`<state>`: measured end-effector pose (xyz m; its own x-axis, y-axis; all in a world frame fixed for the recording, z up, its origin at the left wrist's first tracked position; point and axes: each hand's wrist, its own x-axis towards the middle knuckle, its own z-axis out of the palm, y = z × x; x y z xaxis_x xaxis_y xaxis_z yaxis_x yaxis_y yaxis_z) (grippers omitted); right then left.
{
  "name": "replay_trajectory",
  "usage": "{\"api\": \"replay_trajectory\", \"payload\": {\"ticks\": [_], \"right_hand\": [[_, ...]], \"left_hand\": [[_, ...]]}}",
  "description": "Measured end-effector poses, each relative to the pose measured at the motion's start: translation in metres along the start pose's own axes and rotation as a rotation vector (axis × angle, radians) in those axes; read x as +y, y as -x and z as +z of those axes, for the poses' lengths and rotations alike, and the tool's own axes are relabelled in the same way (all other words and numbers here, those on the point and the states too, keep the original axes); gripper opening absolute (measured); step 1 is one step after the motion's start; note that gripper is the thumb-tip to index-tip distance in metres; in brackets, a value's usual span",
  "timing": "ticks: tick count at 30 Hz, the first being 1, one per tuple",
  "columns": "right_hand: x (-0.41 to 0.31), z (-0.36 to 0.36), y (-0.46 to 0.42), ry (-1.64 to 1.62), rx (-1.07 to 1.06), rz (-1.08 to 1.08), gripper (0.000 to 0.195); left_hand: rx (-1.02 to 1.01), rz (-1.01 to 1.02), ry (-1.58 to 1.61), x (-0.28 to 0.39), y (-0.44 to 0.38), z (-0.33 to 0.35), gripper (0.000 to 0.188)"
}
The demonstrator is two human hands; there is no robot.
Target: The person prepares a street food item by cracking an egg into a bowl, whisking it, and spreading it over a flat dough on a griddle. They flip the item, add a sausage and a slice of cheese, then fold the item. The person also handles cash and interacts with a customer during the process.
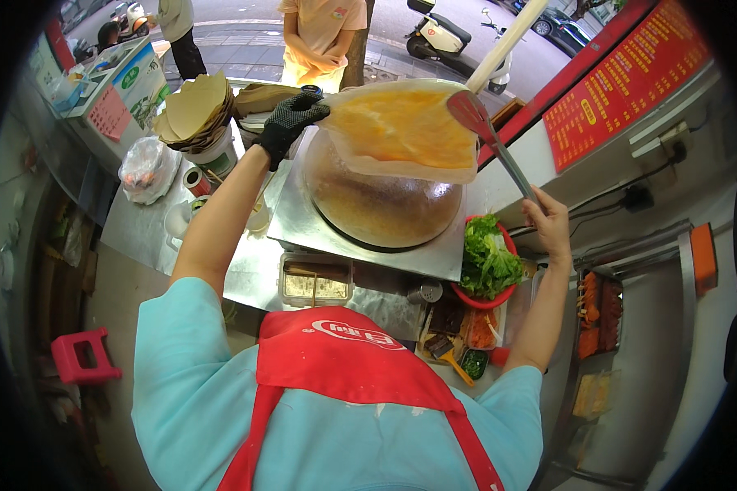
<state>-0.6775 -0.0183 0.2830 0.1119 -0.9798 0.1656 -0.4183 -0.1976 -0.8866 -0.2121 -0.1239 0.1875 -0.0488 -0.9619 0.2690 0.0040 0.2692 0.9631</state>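
A thin egg-coated pancake (pixel 405 126) hangs raised above the far part of a round griddle (pixel 381 205). My left hand (pixel 292 123), in a black dotted glove, grips the pancake's left edge. My bare right hand (pixel 546 218) is closed around the grey handle of a red slotted spatula (pixel 471 113), whose blade lies against the pancake's upper right corner. The griddle's surface looks brown and shiny, and its far part is hidden behind the pancake.
Lettuce fills a red basket (pixel 511 288) right of the griddle. Nearer are a shaker (pixel 427 291), a brush (pixel 457 367) and a clear container (pixel 285 285). Paper bags (pixel 196 110) stand in a bucket at left. A person (pixel 322 30) stands beyond the counter.
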Motion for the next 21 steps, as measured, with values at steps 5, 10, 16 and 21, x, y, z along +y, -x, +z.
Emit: {"api": "replay_trajectory", "payload": {"ticks": [5, 10, 16, 21], "right_hand": [[-0.024, -0.009, 0.002, 0.066, -0.003, -0.045, 0.033], [-0.045, -0.019, 0.002, 0.141, -0.013, -0.084, 0.033], [-0.038, -0.026, 0.014, 0.114, -0.024, -0.102, 0.033], [-0.014, -0.011, 0.007, 0.103, -0.031, 0.042, 0.033]], "left_hand": [[-0.036, -0.021, 0.039, -0.004, 0.002, 0.007, 0.029], [-0.038, 0.009, 0.117, -0.002, 0.003, 0.017, 0.031], [-0.048, -0.052, 0.081, 0.031, 0.010, 0.020, 0.033], [-0.068, -0.122, -0.183, 0.029, -0.009, 0.022, 0.032]]}}
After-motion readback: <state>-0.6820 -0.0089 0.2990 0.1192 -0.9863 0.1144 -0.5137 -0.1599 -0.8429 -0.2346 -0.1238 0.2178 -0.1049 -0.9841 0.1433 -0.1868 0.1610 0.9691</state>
